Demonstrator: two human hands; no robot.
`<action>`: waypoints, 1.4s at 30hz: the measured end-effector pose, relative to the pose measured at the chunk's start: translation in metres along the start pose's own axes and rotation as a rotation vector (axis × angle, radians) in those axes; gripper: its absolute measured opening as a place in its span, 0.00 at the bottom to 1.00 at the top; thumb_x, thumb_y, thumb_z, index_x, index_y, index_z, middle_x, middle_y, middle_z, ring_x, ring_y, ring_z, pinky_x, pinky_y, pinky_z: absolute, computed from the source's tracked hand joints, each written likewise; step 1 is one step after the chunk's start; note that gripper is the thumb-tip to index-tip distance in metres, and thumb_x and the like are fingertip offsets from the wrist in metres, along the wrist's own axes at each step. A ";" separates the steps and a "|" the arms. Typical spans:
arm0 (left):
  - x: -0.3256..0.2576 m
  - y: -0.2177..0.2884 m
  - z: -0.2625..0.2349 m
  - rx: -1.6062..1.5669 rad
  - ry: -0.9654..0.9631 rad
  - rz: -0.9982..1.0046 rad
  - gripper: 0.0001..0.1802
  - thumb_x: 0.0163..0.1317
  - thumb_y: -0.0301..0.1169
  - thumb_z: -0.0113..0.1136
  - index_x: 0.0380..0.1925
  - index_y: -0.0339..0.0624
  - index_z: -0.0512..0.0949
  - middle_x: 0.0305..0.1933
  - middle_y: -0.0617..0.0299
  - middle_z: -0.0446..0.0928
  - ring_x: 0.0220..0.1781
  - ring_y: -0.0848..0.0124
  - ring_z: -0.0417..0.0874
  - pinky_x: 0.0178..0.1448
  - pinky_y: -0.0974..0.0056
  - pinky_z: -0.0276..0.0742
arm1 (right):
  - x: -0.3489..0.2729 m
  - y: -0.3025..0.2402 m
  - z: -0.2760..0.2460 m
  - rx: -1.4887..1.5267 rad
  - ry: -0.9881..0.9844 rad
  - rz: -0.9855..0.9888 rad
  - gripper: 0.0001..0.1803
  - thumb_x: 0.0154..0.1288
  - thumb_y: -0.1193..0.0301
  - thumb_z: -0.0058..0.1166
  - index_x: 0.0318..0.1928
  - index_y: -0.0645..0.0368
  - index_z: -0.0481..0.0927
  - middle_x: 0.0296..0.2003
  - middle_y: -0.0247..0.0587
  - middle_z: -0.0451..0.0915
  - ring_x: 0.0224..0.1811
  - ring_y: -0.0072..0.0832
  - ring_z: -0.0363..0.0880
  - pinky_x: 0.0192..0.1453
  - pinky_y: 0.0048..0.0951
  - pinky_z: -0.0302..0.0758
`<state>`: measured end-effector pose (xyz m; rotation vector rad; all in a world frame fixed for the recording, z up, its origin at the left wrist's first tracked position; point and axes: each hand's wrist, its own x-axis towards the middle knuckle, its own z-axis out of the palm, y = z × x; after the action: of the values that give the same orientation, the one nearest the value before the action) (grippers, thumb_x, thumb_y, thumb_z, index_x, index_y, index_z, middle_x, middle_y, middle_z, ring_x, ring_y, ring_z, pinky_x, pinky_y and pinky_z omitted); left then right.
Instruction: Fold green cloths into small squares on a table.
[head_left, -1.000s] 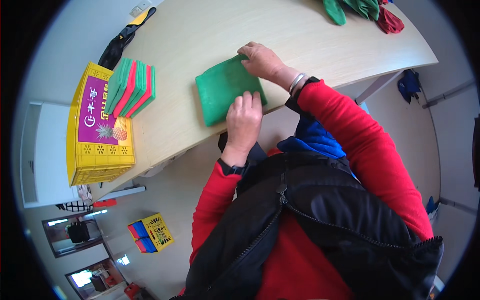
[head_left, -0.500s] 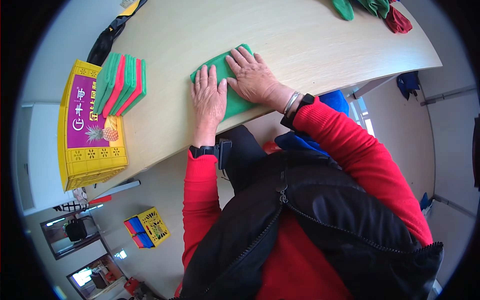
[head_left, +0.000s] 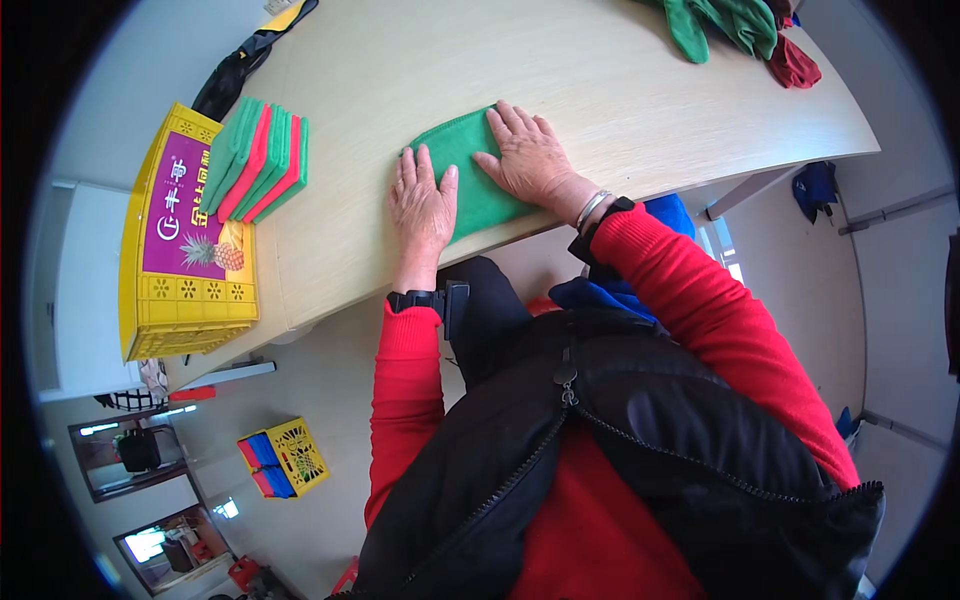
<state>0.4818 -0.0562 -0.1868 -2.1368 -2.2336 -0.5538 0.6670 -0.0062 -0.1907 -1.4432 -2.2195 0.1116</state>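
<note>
A folded green cloth (head_left: 468, 150) lies flat on the pale wooden table (head_left: 380, 70), close to its near edge. My left hand (head_left: 422, 205) rests along the cloth's left side, its fingers stretched out and the thumb apart. On the right side of the cloth lies my right hand (head_left: 530, 160), palm down with spread fingers. Neither hand grips anything. To the left, a stack of folded green and red cloths (head_left: 262, 160) stands on edge against the yellow crate.
The yellow plastic crate (head_left: 190, 315) with a purple panel sits at the table's left end. Loose green cloths (head_left: 735, 25) and a dark red one (head_left: 795, 65) lie at the far right. Below on the floor is another yellow crate (head_left: 300, 455) holding blue and red cloths.
My hands have moved apart, uncovering the middle of the green cloth. The right hand has shifted right, toward the cloth's right edge. The whole view has moved slightly.
</note>
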 end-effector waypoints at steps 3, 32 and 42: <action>-0.013 0.000 -0.010 0.037 -0.003 -0.017 0.39 0.76 0.56 0.37 0.76 0.40 0.55 0.81 0.47 0.51 0.82 0.51 0.51 0.81 0.46 0.48 | -0.007 -0.007 -0.012 -0.049 -0.058 0.007 0.39 0.73 0.47 0.43 0.73 0.62 0.61 0.75 0.52 0.59 0.78 0.47 0.55 0.79 0.50 0.53; -0.046 -0.015 -0.025 -0.031 0.073 0.066 0.33 0.76 0.51 0.42 0.73 0.41 0.62 0.78 0.49 0.58 0.80 0.54 0.55 0.80 0.46 0.49 | -0.013 -0.075 -0.018 -0.098 -0.106 -0.329 0.31 0.74 0.56 0.42 0.73 0.51 0.64 0.75 0.44 0.60 0.79 0.46 0.53 0.80 0.54 0.50; -0.039 -0.008 -0.008 -0.098 0.068 0.108 0.33 0.76 0.51 0.41 0.72 0.42 0.63 0.79 0.50 0.57 0.80 0.54 0.54 0.80 0.45 0.48 | -0.016 -0.045 0.005 -0.036 -0.094 -0.331 0.31 0.73 0.58 0.44 0.73 0.55 0.64 0.74 0.45 0.61 0.78 0.47 0.55 0.78 0.55 0.53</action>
<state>0.4753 -0.0964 -0.1906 -2.2313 -2.0842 -0.7333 0.6318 -0.0393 -0.1863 -1.0874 -2.5154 0.0289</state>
